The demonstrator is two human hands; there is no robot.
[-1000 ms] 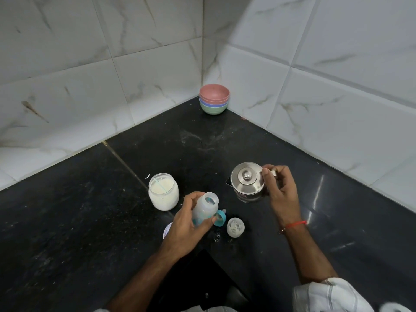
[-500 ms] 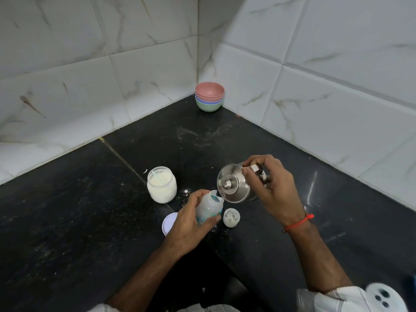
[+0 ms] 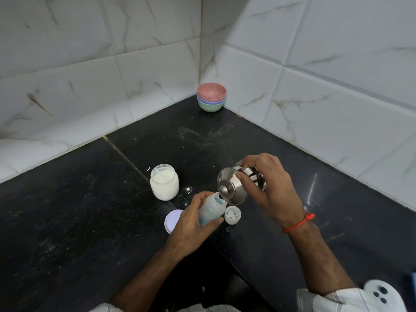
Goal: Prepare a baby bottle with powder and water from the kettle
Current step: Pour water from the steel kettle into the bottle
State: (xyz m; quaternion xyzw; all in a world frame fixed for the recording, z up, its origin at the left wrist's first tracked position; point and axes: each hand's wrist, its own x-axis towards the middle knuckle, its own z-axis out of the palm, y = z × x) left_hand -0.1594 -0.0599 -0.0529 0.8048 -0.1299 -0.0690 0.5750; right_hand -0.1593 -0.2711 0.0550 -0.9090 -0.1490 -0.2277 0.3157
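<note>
The baby bottle (image 3: 212,209) sits low in the middle of the view, held above the black counter (image 3: 90,221) and leaning with its open mouth up and toward one o'clock. The left hand (image 3: 193,224) wraps around its lower half, fingers curled over the far side and thumb pressed along the near side, so the hand is closed firmly on it. Touching the bottle's mouth at one o'clock is the small steel kettle (image 3: 234,188), tipped hard over so that its round lid with a knob faces the camera and its lip hangs right over the opening; whether water is running cannot be made out. The right hand (image 3: 270,188) grips the kettle from the three o'clock side, fingers clamped around the handle and the forefinger pressed on the rim of the lid. A red thread (image 3: 299,222) circles that wrist. Just beside the bottle at four o'clock a small white cap (image 3: 233,214) lies on the counter. At eight o'clock, partly hidden by the left hand, lies a flat pale lid (image 3: 172,220). At eleven o'clock stands an open glass jar (image 3: 164,185) of white powder with a thin stick inside, loose powder dusted near it. Far off at twelve o'clock, in the tiled corner, a stack of bowls (image 3: 211,97) rests against the wall (image 3: 315,64).
</note>
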